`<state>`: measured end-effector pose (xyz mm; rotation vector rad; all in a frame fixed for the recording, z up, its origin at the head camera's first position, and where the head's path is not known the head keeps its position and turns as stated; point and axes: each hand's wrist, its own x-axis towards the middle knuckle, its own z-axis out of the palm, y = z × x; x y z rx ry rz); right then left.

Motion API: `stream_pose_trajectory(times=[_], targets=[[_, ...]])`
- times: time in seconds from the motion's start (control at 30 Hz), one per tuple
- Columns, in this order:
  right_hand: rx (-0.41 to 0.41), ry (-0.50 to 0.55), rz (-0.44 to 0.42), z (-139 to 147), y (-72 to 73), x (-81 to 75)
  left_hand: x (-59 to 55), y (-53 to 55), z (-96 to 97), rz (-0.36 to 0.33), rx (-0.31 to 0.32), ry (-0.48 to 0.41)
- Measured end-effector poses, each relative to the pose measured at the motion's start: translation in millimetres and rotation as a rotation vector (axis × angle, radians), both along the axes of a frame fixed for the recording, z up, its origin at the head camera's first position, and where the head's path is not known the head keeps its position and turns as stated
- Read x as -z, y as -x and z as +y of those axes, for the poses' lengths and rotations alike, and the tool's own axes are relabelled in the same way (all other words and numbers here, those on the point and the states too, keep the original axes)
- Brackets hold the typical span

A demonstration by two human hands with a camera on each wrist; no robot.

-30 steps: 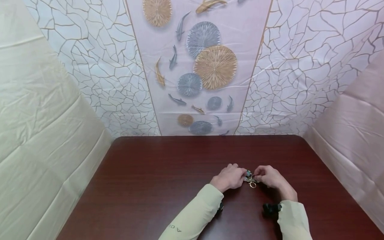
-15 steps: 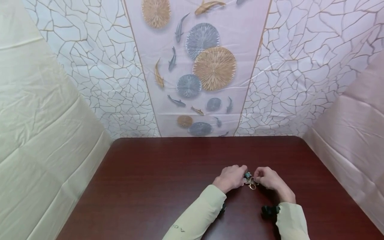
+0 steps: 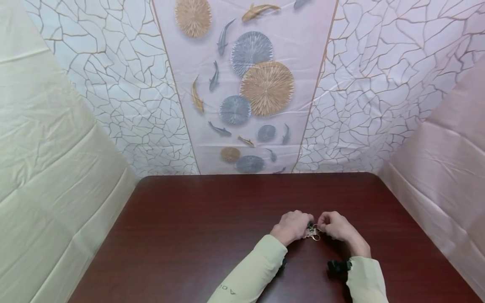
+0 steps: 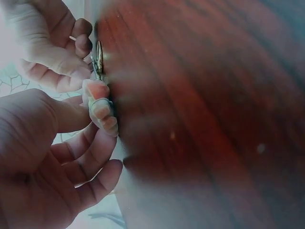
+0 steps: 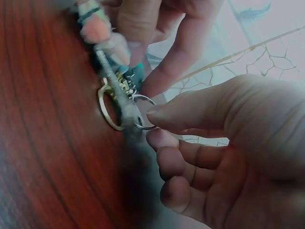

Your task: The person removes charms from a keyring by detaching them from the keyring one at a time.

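Observation:
My left hand (image 3: 292, 226) and right hand (image 3: 338, 229) meet over a small keychain (image 3: 313, 232) at the table's right half. In the left wrist view, left thumb and fingers pinch a knobbly pink, orange and pale green charm (image 4: 101, 110). The right thumb and forefinger pinch a silver split ring (image 5: 145, 97) in the right wrist view. A larger gold ring (image 5: 104, 107) hangs beside it against the wood, with gold chain links and a teal piece (image 5: 138, 74) close by. A long metal part across the middle is blurred; whether it is a key I cannot tell.
The dark reddish-brown table (image 3: 197, 235) spreads around both arms. A patterned curtain (image 3: 242, 84) stands behind its far edge, and pale cloth hangs at left and right. A black wrist device (image 3: 338, 268) sits under the right sleeve (image 3: 365, 277).
The left hand has turned slightly over the charm, covering more of the teal part. The keychain and right hand have shifted slightly left and nearer in the head view, which has itself moved a little.

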<state>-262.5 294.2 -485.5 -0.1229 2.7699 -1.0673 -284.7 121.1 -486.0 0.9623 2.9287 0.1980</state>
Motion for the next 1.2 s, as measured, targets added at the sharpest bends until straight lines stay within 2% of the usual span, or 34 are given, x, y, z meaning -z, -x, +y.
stream_pose_trajectory(times=[0.33,0.67,0.77,0.93,1.2], targets=[[-0.027,0.032,-0.007,-5,-4.5,-16.9,0.3,-1.6,-1.4,0.012,-0.025,0.012],[-0.066,0.055,0.011,-11,-5.6,-26.5,-3.1,0.1,-8.3,-0.005,-0.008,-0.051],[-0.063,0.065,0.012,-15,-3.5,-29.5,-4.1,1.4,-14.1,0.011,0.001,-0.078],[-0.087,0.073,0.049,-20,1.1,-36.9,-4.8,3.6,-23.9,0.080,-0.009,-0.139],[-0.117,0.063,0.120,-29,4.6,-51.9,-13.8,4.8,-41.2,0.134,0.004,-0.204]])
